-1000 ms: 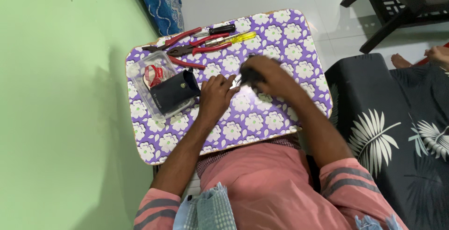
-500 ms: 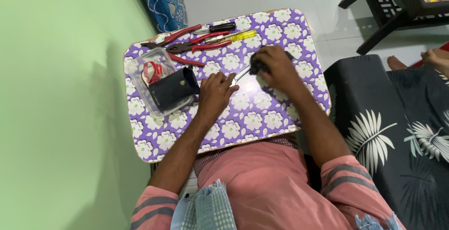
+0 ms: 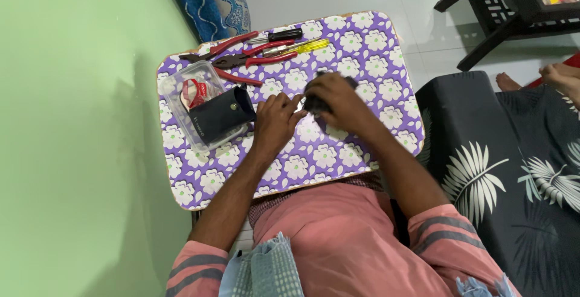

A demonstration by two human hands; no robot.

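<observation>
- Right hand [image 3: 333,99] has slid back toward the middle of the purple flowered table [image 3: 386,67], fingers curled tight around a small dark object [image 3: 329,82].
- Left hand [image 3: 275,119] now rests right beside it, fingers loosely bent, touching a thin metal tip [image 3: 298,105]; what it is, I cannot tell.
- The red-handled pliers [image 3: 241,61], yellow screwdriver [image 3: 299,47] and clear box [image 3: 199,100] lie untouched, so the work looks to be staying on that 1 held piece.

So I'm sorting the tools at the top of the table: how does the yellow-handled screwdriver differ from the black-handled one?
The yellow-handled screwdriver has a clear yellow handle; the black-handled screwdriver has a dark one. The yellow one lies nearer the person, the black one nearer the table's far edge. Both lie flat, roughly parallel, handles pointing right, beside the red-handled pliers.
</observation>
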